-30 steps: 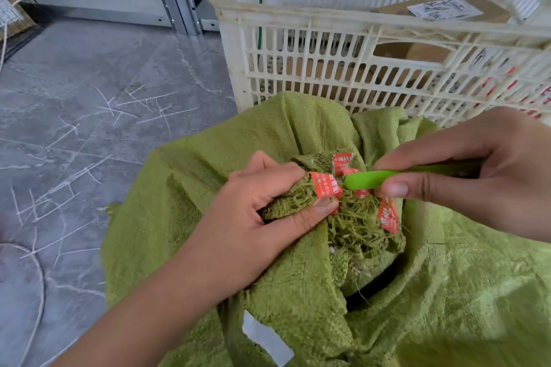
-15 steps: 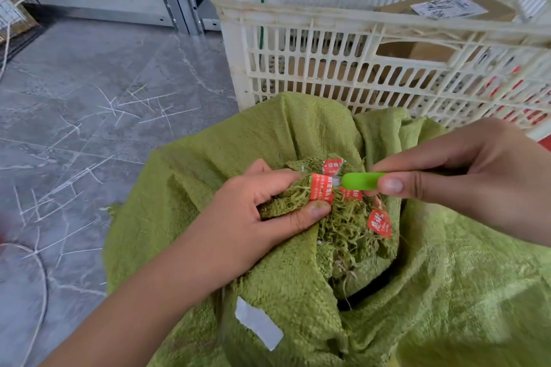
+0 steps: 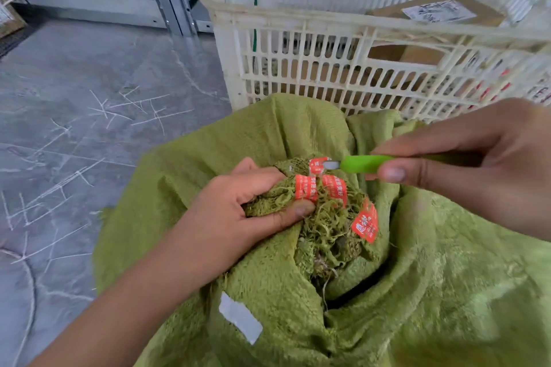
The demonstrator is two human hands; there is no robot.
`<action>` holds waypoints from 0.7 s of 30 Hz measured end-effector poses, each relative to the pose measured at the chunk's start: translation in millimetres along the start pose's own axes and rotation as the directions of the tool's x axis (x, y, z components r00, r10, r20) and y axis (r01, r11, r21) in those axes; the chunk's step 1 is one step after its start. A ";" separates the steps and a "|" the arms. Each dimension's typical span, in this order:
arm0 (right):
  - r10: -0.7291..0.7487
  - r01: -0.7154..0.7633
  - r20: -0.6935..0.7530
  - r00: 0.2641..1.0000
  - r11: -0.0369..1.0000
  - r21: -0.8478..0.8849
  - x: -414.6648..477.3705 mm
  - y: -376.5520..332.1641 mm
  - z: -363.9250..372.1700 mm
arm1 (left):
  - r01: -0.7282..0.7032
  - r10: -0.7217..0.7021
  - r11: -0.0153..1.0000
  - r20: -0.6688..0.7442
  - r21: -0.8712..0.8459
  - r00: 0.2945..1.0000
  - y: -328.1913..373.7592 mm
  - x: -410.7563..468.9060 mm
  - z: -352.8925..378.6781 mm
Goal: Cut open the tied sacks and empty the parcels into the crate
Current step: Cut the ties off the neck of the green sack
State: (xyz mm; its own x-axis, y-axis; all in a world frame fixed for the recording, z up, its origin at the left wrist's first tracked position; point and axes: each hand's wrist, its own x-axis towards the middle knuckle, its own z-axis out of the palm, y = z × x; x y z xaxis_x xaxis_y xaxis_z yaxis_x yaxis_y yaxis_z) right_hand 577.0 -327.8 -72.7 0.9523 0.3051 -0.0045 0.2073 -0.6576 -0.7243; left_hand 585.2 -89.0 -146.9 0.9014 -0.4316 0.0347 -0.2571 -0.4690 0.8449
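cutter (image 3: 362,163) drawn back from frayed, red-taped sack (image 3: 298,292) neck.

Open grey floor (image 3: 89,134) at left; slatted white crate (image 3: 328,68) blocks far side, green sack (image 3: 268,134) fills near right.

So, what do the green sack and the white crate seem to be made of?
Green sack: likely woven plastic fabric, matte; coarse weave and frayed threads at its mouth.
White crate: seemingly moulded plastic, slightly glossy, yellowed; slotted lattice walls with a thick rim.
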 end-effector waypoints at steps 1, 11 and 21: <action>0.002 -0.001 0.013 1.000 1.000 -0.014 -0.2 -0.1 4.2 | 0.000 0.000 1.000 0.002 -0.013 1.000 1.9 -0.6 -0.2; -0.004 0.009 0.045 0.999 0.993 -0.117 -1.5 0.7 7.7 | -0.048 0.049 0.995 0.005 -0.087 0.999 2.8 -1.1 0.0; 0.025 -0.015 0.045 0.999 0.978 -0.210 1.8 -8.2 6.7 | -0.039 0.039 0.995 -0.001 -0.094 0.999 -1.9 -0.7 1.1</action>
State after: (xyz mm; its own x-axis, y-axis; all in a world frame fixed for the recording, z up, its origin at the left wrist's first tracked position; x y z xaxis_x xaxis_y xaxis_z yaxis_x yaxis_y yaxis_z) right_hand 575.6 -317.2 -71.4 0.9462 0.3192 -0.0537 0.2353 -0.7923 -0.5630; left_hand 584.6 -88.7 -149.1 0.8913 -0.4483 0.0682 -0.2578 -0.3772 0.8895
